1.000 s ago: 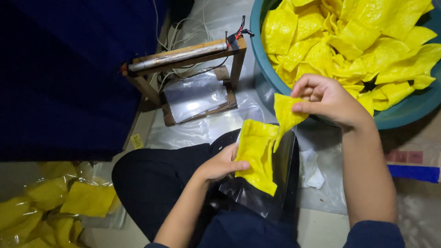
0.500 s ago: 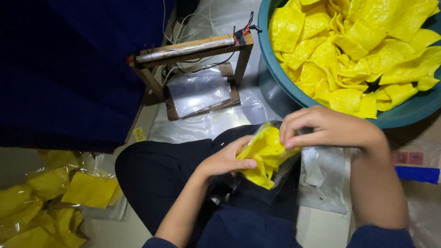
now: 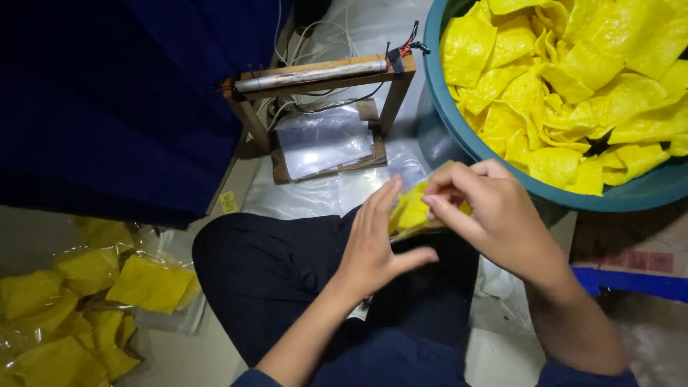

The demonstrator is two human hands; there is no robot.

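Over my lap, both hands hold a small clear plastic bag with yellow chips (image 3: 413, 211) inside. My left hand (image 3: 376, 240) presses flat against the bag's left side with the thumb under it. My right hand (image 3: 487, 211) pinches the bag's top edge from the right, fingers curled over it. Most of the bag is hidden between the two hands.
A large teal basin (image 3: 459, 136) at upper right is full of loose yellow chips (image 3: 573, 79). A wooden-framed heat sealer (image 3: 322, 75) with wires stands ahead, clear bags (image 3: 322, 140) on its base. Filled chip bags (image 3: 86, 301) lie at lower left. Dark blue cloth (image 3: 107, 100) hangs left.
A second ago my right hand held a yellow chip up above the open bag; since then it has come down and both hands have closed around the bag.
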